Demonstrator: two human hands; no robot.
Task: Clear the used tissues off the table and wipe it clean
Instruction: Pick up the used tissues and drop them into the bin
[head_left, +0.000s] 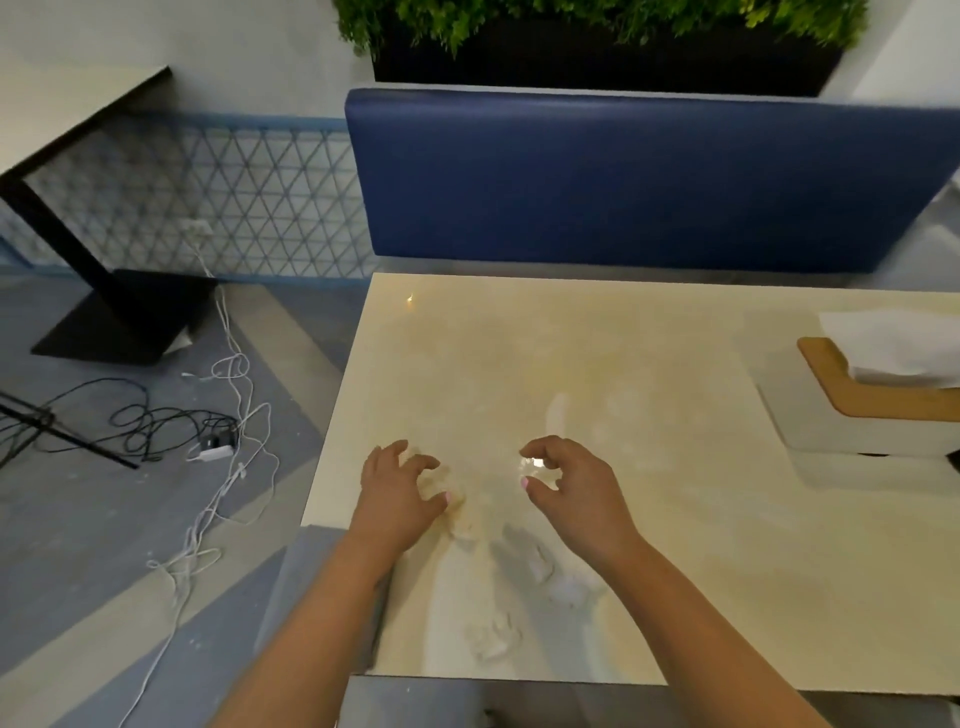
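Start of job | crumpled tissues (543, 564) lie near tabletop (675, 519) front edge | left hand (397, 493), right hand (566, 488) hover empty, fingers loosely curled | wiping undone

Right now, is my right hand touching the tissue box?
Apart. The head view shows the right hand hovering mid-table, with a wide stretch of bare tabletop between it and the tissue box.

Two bare forearms are seen, with no sleeves, watches or bands worn on them. Pale pink polish is noted on the nails of the left hand (397, 486) and of the right hand (574, 486). No rings are made out.
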